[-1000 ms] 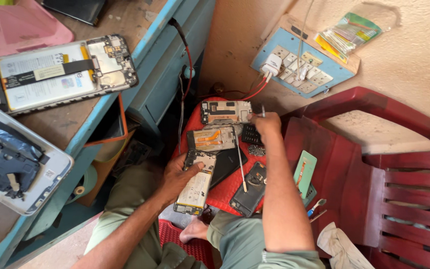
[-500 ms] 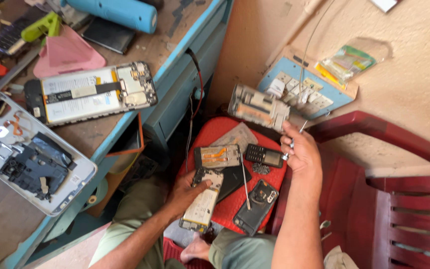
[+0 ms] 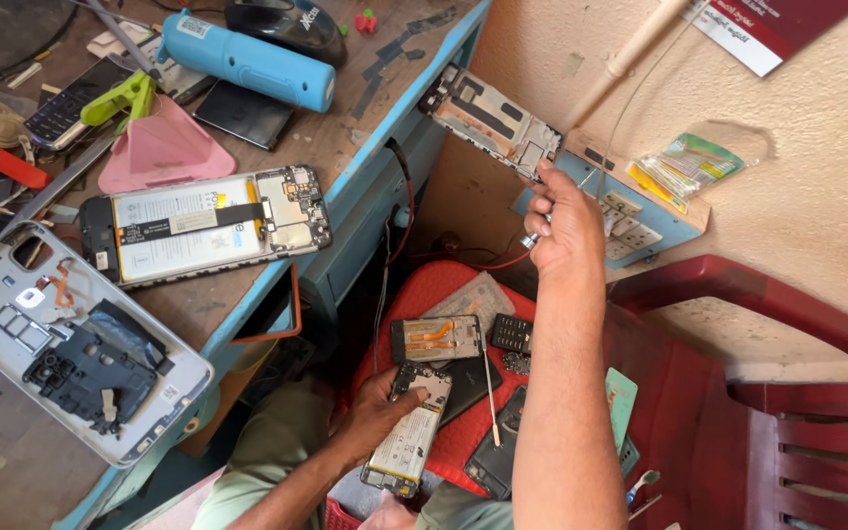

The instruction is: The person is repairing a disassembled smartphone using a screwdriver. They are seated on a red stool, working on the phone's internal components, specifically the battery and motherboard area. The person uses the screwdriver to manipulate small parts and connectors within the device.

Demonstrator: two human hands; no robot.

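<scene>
Lying at the lower left of the frame, an opened grey phone back shell [image 3: 71,344] with a black inner plate is seen on the worn wooden workbench [image 3: 345,128]. Above it, 1 opened phone with a white battery [image 3: 203,228] is laid flat, and a pink triangular pick [image 3: 164,152] and a blue cylinder [image 3: 247,61] are seen nearer the top edge. At the lower centre, the left hand [image 3: 375,422] is clasped around an opened phone with a pale battery [image 3: 409,444], held over a red stool [image 3: 444,294] cluttered with other dismantled handsets and a thin stick. Right of centre, the right hand [image 3: 566,221] is raised with its fingers closed on the lower corner of a bare phone frame [image 3: 493,118]; the frame is tilted and extends up and left from the grip, over the blue bench edge. A blue power strip [image 3: 630,216] is partly hidden behind that hand. A dark red plastic chair [image 3: 768,393] fills the lower right.
</scene>
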